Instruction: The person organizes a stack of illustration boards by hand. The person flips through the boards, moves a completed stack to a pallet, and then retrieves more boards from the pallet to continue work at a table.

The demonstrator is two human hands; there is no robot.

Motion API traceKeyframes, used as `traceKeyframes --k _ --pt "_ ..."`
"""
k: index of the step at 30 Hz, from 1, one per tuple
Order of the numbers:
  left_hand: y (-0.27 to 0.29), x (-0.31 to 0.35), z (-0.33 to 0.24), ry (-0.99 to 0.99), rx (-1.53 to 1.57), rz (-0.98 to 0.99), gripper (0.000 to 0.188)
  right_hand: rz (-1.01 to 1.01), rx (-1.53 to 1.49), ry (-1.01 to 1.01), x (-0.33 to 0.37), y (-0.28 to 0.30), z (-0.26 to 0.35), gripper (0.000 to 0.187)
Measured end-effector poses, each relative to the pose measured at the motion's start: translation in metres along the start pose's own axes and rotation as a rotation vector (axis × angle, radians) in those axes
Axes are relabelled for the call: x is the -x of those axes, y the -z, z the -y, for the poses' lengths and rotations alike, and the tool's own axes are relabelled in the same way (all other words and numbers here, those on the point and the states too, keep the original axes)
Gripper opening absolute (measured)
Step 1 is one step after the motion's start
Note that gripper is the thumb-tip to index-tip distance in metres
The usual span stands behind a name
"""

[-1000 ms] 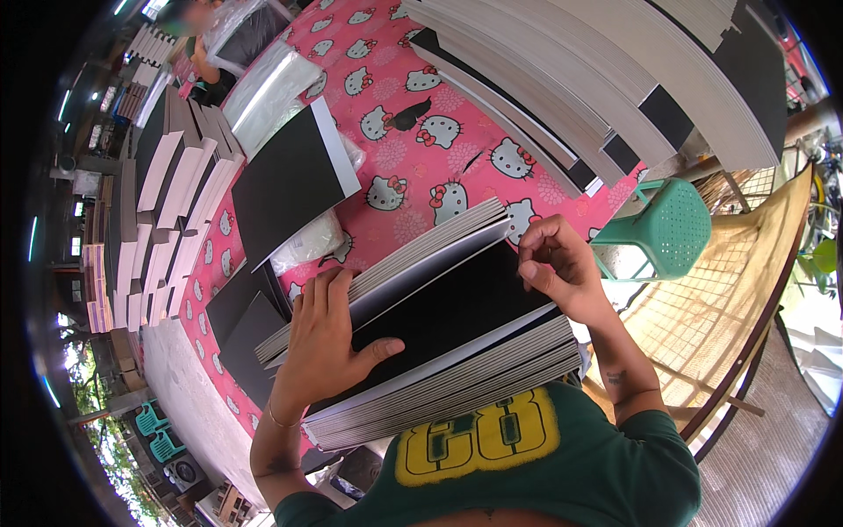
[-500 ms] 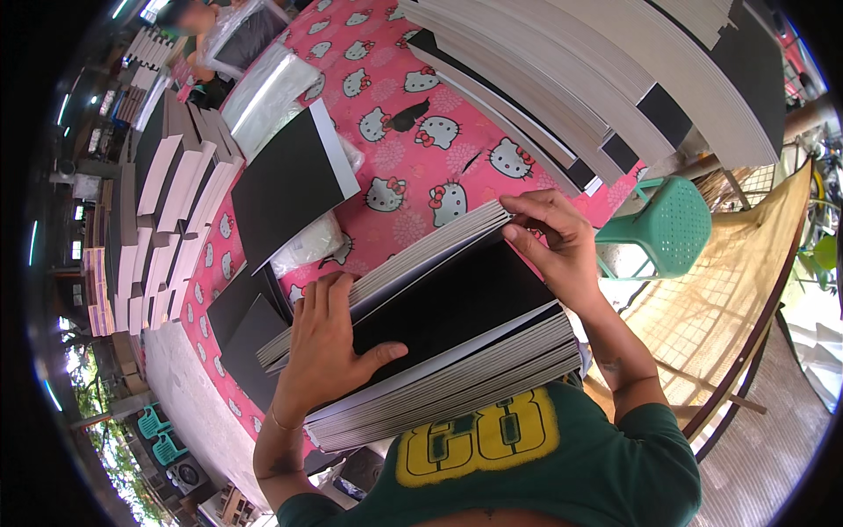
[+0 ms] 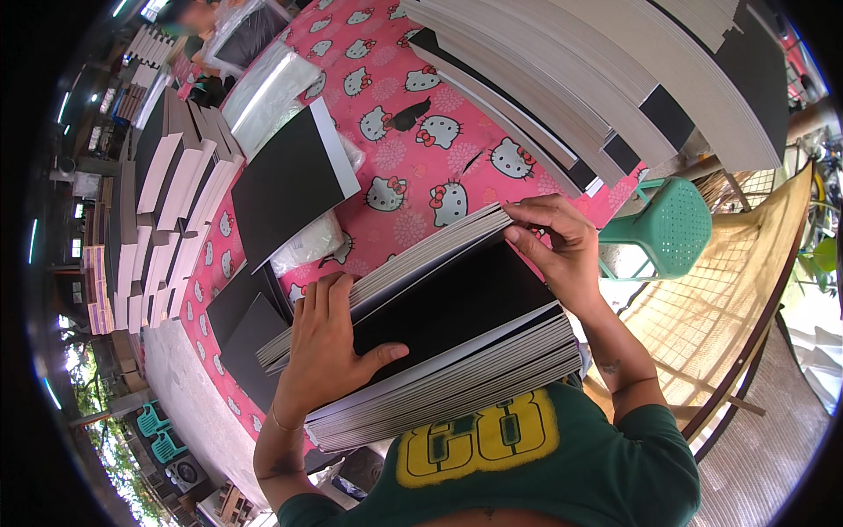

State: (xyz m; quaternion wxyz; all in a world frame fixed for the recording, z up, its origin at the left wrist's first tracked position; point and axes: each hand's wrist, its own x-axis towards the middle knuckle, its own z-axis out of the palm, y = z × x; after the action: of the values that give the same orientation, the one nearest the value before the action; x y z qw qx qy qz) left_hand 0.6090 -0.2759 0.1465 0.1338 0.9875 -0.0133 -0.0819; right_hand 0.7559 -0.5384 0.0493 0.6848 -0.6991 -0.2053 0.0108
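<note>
A thick stack of black-faced boards (image 3: 448,307) with pale edges rests against my body and is parted into two bunches. In the gap shows a wide black face with a white strip along its near edge. My left hand (image 3: 329,347) grips the far bunch (image 3: 426,250) near its left end. Its fingers reach over the top edges, and the thumb stretches across the black face. At the right end, my right hand (image 3: 555,233) pinches the corner of that far bunch between thumb and fingers. The near bunch (image 3: 457,386) leans against my green shirt.
A pink patterned cloth covers the table (image 3: 408,224). On it lie a black board (image 3: 290,189), plastic-wrapped packs (image 3: 268,92) and tall board stacks (image 3: 606,79). More stacks (image 3: 176,193) stand left. A green stool (image 3: 663,224) is at right; another person (image 3: 206,44) is far left.
My right hand has shifted very slightly at the corner of the far bunch. The left hand and the boards look almost the same.
</note>
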Motion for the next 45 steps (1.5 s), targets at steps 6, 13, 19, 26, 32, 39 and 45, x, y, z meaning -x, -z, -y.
traceKeyframes --k 6,13,19,26,32,39,45 --pt "0.003 -0.001 -0.001 -0.016 0.026 0.006 0.09 0.233 -0.077 -0.031 -0.007 0.017 -0.004 0.023" --pt "0.007 -0.022 0.034 0.1 0.241 -0.107 0.035 0.537 -0.452 -0.17 -0.006 0.023 -0.006 0.024" --pt "0.006 -0.041 0.06 0.036 0.199 -0.174 0.024 0.517 -0.51 -0.155 -0.001 0.018 -0.019 0.026" --pt "0.074 0.037 0.13 0.33 0.027 -0.555 0.031 0.457 -0.379 -0.085 0.015 0.024 -0.024 0.041" --pt "0.108 0.183 0.179 0.493 0.153 -1.188 0.02 0.424 -0.372 -0.098 0.028 0.027 -0.036 0.036" --pt "-0.08 0.271 0.247 0.875 -0.082 -1.055 0.021 0.507 -0.353 -0.158 0.034 0.041 -0.023 0.04" --pt "-0.178 0.283 0.233 0.802 -0.053 -0.315 0.042 0.619 -0.426 -0.098 0.034 0.049 -0.032 0.05"
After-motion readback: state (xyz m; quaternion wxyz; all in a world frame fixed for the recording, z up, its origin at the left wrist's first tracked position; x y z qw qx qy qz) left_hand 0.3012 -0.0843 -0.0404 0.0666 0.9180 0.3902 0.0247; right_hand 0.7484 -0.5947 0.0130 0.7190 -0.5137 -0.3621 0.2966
